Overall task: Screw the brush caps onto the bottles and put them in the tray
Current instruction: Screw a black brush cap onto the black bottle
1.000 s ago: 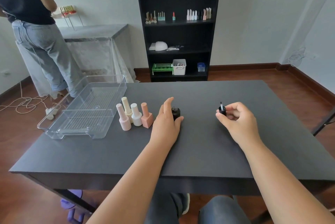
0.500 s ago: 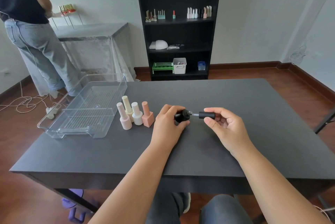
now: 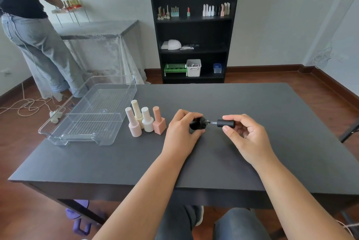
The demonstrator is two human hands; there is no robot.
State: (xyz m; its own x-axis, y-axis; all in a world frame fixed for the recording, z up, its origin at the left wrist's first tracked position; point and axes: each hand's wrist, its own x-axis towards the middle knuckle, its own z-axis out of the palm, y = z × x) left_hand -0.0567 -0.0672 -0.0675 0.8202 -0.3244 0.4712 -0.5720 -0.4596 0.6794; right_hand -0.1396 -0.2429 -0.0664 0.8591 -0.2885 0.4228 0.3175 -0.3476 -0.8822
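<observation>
My left hand [image 3: 182,133] grips a small round black bottle [image 3: 198,123], tipped on its side with its neck pointing right. My right hand [image 3: 244,136] pinches a black brush cap [image 3: 225,123] level with it, the brush stem entering the bottle's neck. Cap and bottle are a short gap apart. A clear plastic tray [image 3: 58,133] lies at the table's left with nothing in it. Beside it stand several capped pastel bottles [image 3: 145,120].
The dark table [image 3: 252,162] stretches wide to the right of my hands. A person [image 3: 29,26] stands at the back left by a draped side table. A black shelf unit [image 3: 194,32] with bottles and bins stands against the far wall. Cables lie on the floor left.
My right hand has brought the brush cap leftward from the table's right and turned it sideways. My left hand has tipped the black bottle, and the brush now enters its neck.
</observation>
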